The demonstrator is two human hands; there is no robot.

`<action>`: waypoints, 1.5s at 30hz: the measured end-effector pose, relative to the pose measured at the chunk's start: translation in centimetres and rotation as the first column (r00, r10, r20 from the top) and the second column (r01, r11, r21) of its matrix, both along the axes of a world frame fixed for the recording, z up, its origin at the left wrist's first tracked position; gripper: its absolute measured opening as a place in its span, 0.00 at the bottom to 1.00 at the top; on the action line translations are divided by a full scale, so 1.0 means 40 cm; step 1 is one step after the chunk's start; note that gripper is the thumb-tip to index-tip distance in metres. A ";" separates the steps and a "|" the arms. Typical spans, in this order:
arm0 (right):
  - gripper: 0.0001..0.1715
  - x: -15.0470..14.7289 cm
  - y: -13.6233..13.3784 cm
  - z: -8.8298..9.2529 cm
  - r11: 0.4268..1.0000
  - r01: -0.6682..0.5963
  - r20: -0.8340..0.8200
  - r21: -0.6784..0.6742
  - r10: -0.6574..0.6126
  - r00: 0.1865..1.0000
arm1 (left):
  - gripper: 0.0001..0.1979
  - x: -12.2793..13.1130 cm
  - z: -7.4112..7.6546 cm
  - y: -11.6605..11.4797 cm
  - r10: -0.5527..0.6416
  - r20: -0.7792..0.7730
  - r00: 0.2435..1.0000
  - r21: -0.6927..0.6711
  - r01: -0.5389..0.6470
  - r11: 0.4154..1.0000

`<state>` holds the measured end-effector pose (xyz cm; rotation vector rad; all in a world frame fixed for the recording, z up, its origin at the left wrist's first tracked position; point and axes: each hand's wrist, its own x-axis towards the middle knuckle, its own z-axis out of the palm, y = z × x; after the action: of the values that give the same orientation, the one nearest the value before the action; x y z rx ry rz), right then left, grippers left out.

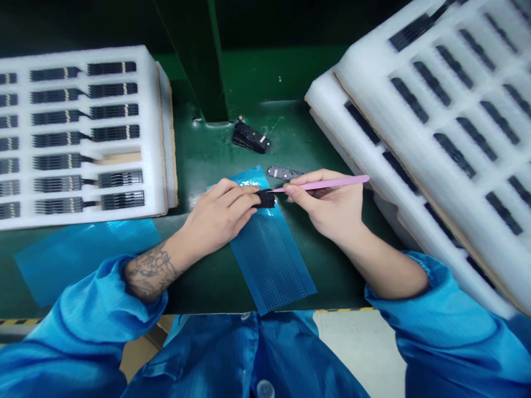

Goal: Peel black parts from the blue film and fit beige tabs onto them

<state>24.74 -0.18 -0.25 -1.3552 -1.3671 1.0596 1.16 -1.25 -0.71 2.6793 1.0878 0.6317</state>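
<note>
At the centre of the green surface [207,160], a left hand [215,213] in a narrow grip, fingers [244,193] closed on a small black part [265,198], and just beside it a right hand [327,204], its grip wrapped snugly around pink tweezers [321,185], tweezer tips touching that same black part. Beneath both hands, a blue film sheet [267,254] lying slantwise, finely gridded along its lower length, its upper end running under the black part. Just past the tweezer tips, toward 1 o'clock, a small dark metal-edged piece [284,173] lying flat. Farther out at 12 o'clock, a small heap of black parts [251,137], close to the foot of a green post [194,55] at 11 o'clock. At 9 o'clock, a white foam tray [153,127] with rows of slots, nearly all holding black comb-like strips with pale bands, one slot showing tan card [118,158] instead. At 2 o'clock, a stack of white foam trays [431,166] tilted up at an angle, card edges between the layers, dark strips seated in the slots. Toward 8 o'clock, a second blue film [78,260] flat on the surface, partly under the tray's near edge. Blue sleeves [95,309] on both forearms.
</note>
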 end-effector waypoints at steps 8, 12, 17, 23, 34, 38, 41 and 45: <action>0.09 0.002 0.000 -0.001 1.000 -0.002 0.021 0.004 0.002 1.000 | 0.12 0.002 -0.002 -0.002 0.005 -0.016 1.000 0.031 -0.004 1.000; 0.08 0.002 -0.001 -0.003 1.000 -0.005 0.008 0.003 0.005 1.000 | 0.16 0.012 0.002 -0.004 0.026 -0.065 0.998 0.070 -0.022 0.997; 0.07 0.000 -0.001 0.000 1.000 -0.003 0.011 0.000 0.003 1.000 | 0.16 0.019 0.010 -0.009 0.041 -0.092 0.995 0.079 -0.034 0.996; 0.07 0.008 0.002 0.005 1.000 -0.015 -0.008 -0.023 0.014 1.000 | 0.14 0.014 0.005 -0.010 0.014 -0.049 0.999 0.083 -0.010 0.996; 0.11 0.015 0.005 0.006 0.999 -0.035 -0.073 -0.040 0.032 0.997 | 0.11 0.006 0.001 -0.012 0.036 0.111 0.993 0.081 -0.045 0.996; 0.09 0.015 0.003 0.007 0.999 -0.034 -0.062 -0.026 0.032 0.998 | 0.07 0.005 0.000 -0.010 0.034 0.133 0.991 0.073 -0.044 0.996; 0.09 0.013 0.002 0.008 0.999 -0.039 -0.044 -0.017 0.039 0.998 | 0.09 0.005 -0.001 -0.009 0.044 0.133 0.990 0.065 -0.053 0.996; 0.08 0.012 0.001 0.005 0.999 -0.039 -0.039 -0.003 0.039 0.998 | 0.08 0.008 -0.001 -0.010 0.056 0.128 0.990 0.064 -0.065 0.996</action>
<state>25.24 -0.14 -0.04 -1.3086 -1.3681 1.1095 1.46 -1.63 -0.75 2.6292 1.1364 0.8516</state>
